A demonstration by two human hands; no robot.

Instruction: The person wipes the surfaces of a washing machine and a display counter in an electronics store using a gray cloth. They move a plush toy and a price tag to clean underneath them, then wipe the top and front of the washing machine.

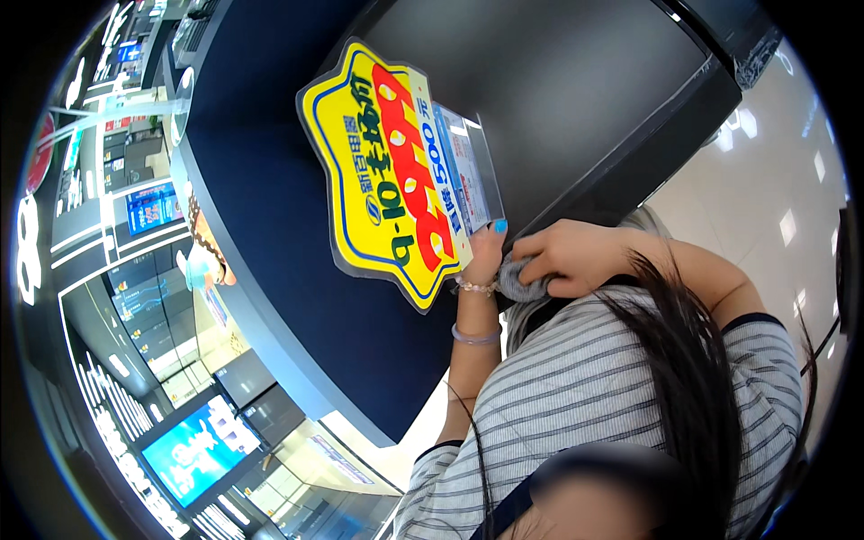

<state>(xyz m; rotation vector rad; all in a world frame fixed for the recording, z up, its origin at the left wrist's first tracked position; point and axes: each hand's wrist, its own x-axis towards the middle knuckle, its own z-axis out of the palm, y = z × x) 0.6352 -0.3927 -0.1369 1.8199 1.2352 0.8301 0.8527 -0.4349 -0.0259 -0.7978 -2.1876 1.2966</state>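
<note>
My left hand [483, 255], with turquoise nails and two bracelets on the wrist, grips the lower edge of a yellow star-shaped price sign [382, 171] with red and blue lettering. The sign sits against a clear plastic holder [470, 166] on a dark counter top [558, 81]. My right hand [569, 257] is just to the right of it, closed on a bunched grey cloth [520, 283] pressed near the counter's edge. My striped shirt and dark hair fill the lower right.
The counter has a dark blue curved side [270, 234]. Glossy pale floor tiles [774, 180] lie to the right. Lit shop displays and a blue screen [200, 447] line the left and lower left.
</note>
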